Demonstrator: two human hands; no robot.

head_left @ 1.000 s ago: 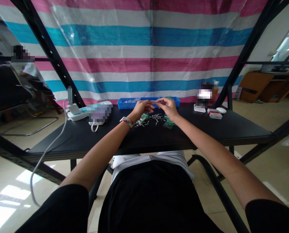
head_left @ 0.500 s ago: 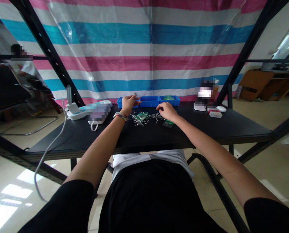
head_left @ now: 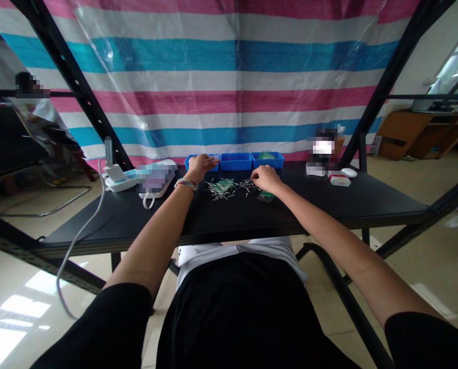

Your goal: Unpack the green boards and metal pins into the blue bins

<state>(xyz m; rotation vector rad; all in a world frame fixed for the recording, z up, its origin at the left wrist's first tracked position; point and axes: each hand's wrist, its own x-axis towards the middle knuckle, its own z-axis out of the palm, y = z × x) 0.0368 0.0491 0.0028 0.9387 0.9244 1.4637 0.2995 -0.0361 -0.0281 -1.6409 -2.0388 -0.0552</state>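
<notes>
My left hand [head_left: 201, 166] is over the left blue bin [head_left: 190, 163], its fingers apart and pointing right, with nothing visible in them. My right hand [head_left: 266, 179] has its fingers curled down at the right edge of a loose pile of thin metal pieces [head_left: 245, 187]; what its fingertips hold, if anything, is hidden. A second pile of thin metal pieces [head_left: 218, 194] lies between the hands, with a green packet [head_left: 224, 185] on it. Another green packet [head_left: 266, 195] rests just below my right hand.
Behind the piles stand a middle blue bin [head_left: 236, 163] and a right blue bin [head_left: 277, 162] with green material. A power strip [head_left: 121, 183] and a phone-like object [head_left: 157, 179] are at left. A small red-white box [head_left: 339, 180] and white mouse [head_left: 349, 172] sit right. A person [head_left: 47, 110] sits far left.
My left hand has come down and slightly left onto the left bin, its fingers flatter than before. My right hand has shifted slightly, its fingertips lower at the pile.
</notes>
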